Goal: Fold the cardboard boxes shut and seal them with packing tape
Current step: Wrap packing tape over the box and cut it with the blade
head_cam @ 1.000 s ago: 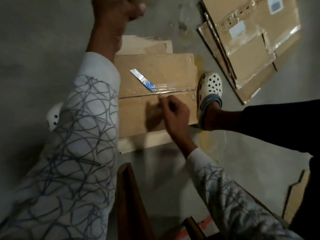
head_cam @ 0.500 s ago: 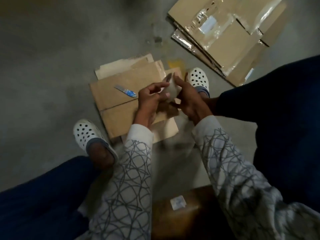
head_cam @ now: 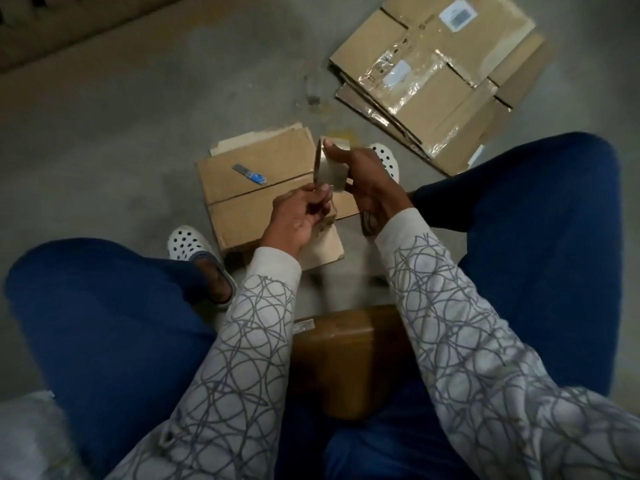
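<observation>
packing tape roll (head_cam: 330, 169): pale, glossy, held on edge above the box's right end.
cardboard box (head_cam: 263, 188): on floor, flaps shut, seam across top.
flattened boxes (head_cam: 433, 74): stacked, far right.

The person wears a long-sleeved off-white top: the left sleeve (head_cam: 242, 358) and the right sleeve (head_cam: 450, 323) carry a loose grey scribble of overlapping loops and lines, which ends at plain cuffs (head_cam: 277, 265), and beyond them the left hand (head_cam: 298, 216) and the right hand (head_cam: 363, 178) are bare. The trousers (head_cam: 104, 323) are plain dark blue. On the feet are white clogs, the left clog (head_cam: 188, 242) and the right clog (head_cam: 386, 159), dotted with round holes over the upper, the left one showing a grey heel strap (head_cam: 207, 258).
</observation>
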`<state>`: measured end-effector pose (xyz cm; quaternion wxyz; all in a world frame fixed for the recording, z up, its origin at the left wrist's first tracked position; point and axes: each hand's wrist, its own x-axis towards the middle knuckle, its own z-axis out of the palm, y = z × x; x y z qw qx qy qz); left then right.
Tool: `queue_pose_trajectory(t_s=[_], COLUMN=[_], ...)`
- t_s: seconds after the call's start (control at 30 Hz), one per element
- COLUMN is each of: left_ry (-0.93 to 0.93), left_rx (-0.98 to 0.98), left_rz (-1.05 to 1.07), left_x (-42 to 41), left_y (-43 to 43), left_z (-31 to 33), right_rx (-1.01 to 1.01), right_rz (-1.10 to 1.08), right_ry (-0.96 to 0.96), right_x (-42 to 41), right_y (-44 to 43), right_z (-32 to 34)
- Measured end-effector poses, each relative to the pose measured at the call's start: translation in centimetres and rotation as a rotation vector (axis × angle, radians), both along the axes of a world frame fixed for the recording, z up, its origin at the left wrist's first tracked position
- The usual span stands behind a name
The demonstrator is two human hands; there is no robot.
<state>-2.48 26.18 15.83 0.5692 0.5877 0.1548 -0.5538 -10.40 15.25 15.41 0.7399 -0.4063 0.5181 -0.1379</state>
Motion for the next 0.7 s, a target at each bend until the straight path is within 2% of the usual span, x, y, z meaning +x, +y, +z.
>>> queue_pose_trajectory(t_s=[0.23,0.57,0.7], left_ry=[-0.127,-0.126,-0.163], left_rx=[0.111,0.215,0.318], left_rz=[0.008,0.223,0.187], left_x=[-1.2,-0.6,-1.0], left_y=[-0.5,-3.5,-3.0], left_z=[-0.4,-4.9,-7.2], right_rx=[0.121,0.163,0.177], right_rz=[-0.114,-0.121,-0.128], right_ry=[0.038,0.073,0.057], right_x=[0.8,4.6,6.0], right_y=[-1.5,-5.2,-6.2], right_z=[-0.7,-4.8,-6.2])
